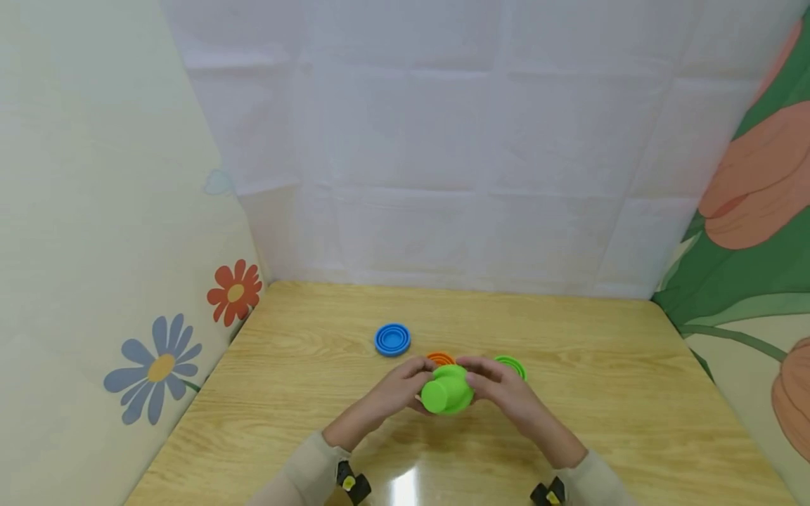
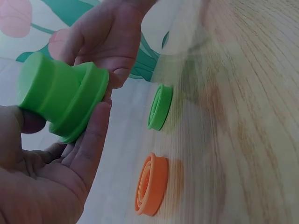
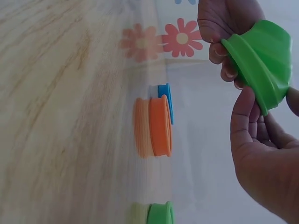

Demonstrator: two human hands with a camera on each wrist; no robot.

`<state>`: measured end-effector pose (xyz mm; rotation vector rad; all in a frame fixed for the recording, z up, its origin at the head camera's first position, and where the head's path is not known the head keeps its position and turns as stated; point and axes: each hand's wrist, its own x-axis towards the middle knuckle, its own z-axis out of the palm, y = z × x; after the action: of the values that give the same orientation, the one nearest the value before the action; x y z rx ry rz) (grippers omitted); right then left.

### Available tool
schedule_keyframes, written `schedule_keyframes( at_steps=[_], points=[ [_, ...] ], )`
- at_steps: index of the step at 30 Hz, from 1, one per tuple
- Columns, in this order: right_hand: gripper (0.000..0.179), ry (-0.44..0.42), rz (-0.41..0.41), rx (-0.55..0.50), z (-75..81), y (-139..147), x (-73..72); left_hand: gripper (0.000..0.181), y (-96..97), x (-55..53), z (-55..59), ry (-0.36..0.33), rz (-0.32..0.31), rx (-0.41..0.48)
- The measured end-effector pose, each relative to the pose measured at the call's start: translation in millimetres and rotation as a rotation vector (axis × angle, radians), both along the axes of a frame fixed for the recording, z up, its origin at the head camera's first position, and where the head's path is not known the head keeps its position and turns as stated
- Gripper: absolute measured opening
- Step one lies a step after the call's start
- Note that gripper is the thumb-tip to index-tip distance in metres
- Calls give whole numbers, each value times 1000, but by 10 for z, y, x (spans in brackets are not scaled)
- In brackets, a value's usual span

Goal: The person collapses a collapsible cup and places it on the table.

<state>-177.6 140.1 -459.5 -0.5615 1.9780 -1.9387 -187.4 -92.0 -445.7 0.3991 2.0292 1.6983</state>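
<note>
A bright green collapsible cup (image 1: 451, 391) is held above the table between both hands, tilted with its narrow end toward me. Its wall is partly drawn out, with stepped folds in the left wrist view. My left hand (image 1: 400, 385) grips it from the left, fingers curled by the rim and thumb near the narrow end. From the other side my right hand (image 1: 508, 393) pinches the wide rim between thumb and fingers. Just beyond the hands lie a flat orange collapsible cup (image 1: 441, 358) and a second green one (image 1: 514, 366), both partly covered by the hands in the head view.
A flattened blue collapsible cup (image 1: 392, 339) lies farther back, left of the orange one. The wood-grain table (image 1: 304, 393) meets a white creased sheet (image 1: 405, 211) at its far edge. Flower-printed cloths (image 1: 161, 368) hang along the left and right sides.
</note>
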Motion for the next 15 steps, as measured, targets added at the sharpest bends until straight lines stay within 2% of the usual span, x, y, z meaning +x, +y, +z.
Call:
schedule_keyframes(
  at_steps=[4, 9, 15],
  points=[
    [49, -16, -18, 48, 10, -22, -13, 35, -24, -12, -11, 12, -23, -28],
    [49, -55, -8, 47, -10, -45, -9, 34, -33, -11, -40, 12, -30, -54],
    [45, -112, 4, -91, -73, -62, -3, 29, 6, 0, -41, 13, 15, 43]
  ],
)
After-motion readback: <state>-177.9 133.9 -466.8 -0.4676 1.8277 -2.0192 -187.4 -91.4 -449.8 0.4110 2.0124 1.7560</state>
